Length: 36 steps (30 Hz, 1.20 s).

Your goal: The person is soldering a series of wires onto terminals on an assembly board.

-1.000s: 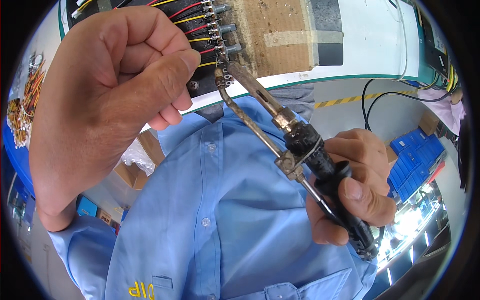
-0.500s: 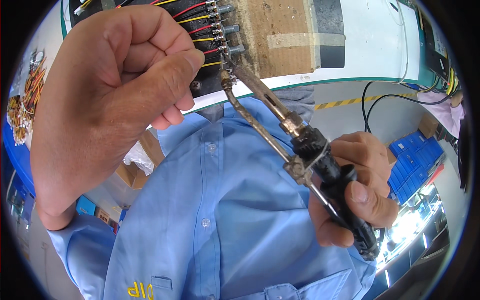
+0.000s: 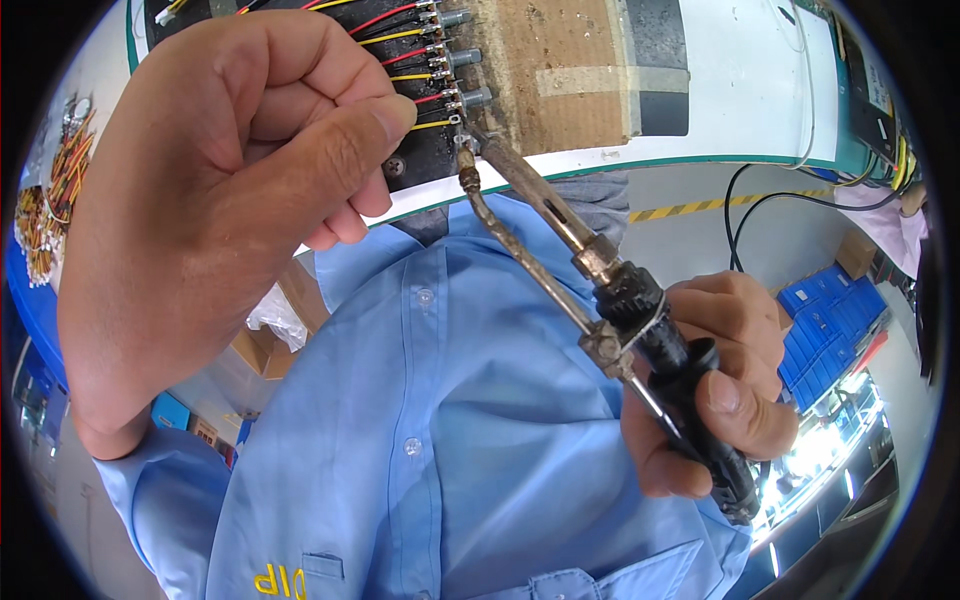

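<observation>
Right hand at 4 o'clock clenches soldering iron by its black handle; tip at the terminal row, 12 o'clock. Left hand pinches a yellow wire. Iron's rigid, light; wire's floppy, so grip it near the end.

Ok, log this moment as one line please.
left hand: pinching yellow wire | right hand: holding soldering iron | tip at connector row

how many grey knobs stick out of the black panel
3 grey knobs show, stacked at the black panel's right edge: top near the frame's upper edge, middle below, lowest just above the soldering iron tip. More may be cut off above.
</observation>
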Each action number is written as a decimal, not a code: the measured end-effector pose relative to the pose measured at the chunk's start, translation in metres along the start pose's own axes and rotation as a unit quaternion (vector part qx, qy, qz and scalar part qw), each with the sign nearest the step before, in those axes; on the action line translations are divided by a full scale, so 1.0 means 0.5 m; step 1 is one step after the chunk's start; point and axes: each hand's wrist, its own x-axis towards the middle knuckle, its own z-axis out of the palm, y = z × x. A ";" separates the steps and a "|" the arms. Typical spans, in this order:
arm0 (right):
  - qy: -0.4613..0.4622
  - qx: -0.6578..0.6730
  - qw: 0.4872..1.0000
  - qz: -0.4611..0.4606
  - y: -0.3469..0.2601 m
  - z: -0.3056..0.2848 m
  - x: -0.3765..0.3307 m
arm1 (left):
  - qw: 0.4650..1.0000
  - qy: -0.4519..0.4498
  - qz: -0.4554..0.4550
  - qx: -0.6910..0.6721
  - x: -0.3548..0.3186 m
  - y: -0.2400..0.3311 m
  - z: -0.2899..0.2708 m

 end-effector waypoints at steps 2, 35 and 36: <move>0.006 0.002 1.000 -0.005 0.003 0.002 0.000 | 1.000 0.010 -0.004 -0.011 -0.005 -0.001 0.003; 0.014 -0.003 1.000 -0.020 0.016 0.007 -0.005 | 0.997 0.075 0.002 0.026 -0.013 -0.003 0.026; 0.014 -0.004 1.000 -0.020 0.016 0.007 -0.005 | 0.997 0.068 -0.005 0.034 -0.012 -0.002 0.023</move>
